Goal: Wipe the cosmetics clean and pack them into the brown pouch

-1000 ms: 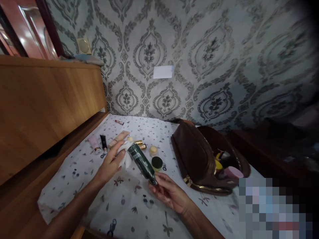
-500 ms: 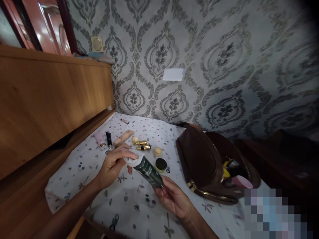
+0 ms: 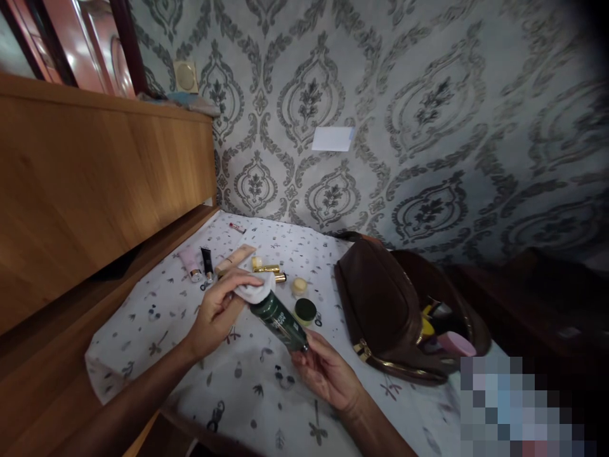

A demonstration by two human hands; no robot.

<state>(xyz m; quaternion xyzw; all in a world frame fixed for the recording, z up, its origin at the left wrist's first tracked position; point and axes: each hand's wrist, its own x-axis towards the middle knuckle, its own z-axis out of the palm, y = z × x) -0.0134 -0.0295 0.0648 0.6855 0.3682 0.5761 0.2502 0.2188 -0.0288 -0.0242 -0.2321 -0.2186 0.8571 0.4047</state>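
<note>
A dark green cylindrical bottle (image 3: 280, 322) with pale lettering is held tilted above the printed cloth. My right hand (image 3: 330, 371) is closed around its lower end. Over the upper end, my left hand (image 3: 219, 311) presses a white cloth (image 3: 257, 291), fingers on top and thumb side partly hidden. Whatever lies under the white cloth cannot be seen. Just beyond the bottle sit a jar with a dark green lid (image 3: 305, 310) and a small cream-coloured jar (image 3: 299, 286). Gold lipstick tubes (image 3: 266, 269) lie behind my left hand, partly covered.
A brown bag (image 3: 375, 304) stands unzipped on the right, with yellow and pink items inside. Farther left lie a pink tube (image 3: 191, 264), a black tube (image 3: 207, 263) and a beige tube (image 3: 240, 256). A wooden cabinet (image 3: 109, 184) borders the left; a patterned wall (image 3: 295, 171) rises behind.
The white cloth has shifted slightly up and right around the bottle's upper end, with my left hand. The bottle has turned a little, so its lettering sits differently. My right hand keeps its grip.
</note>
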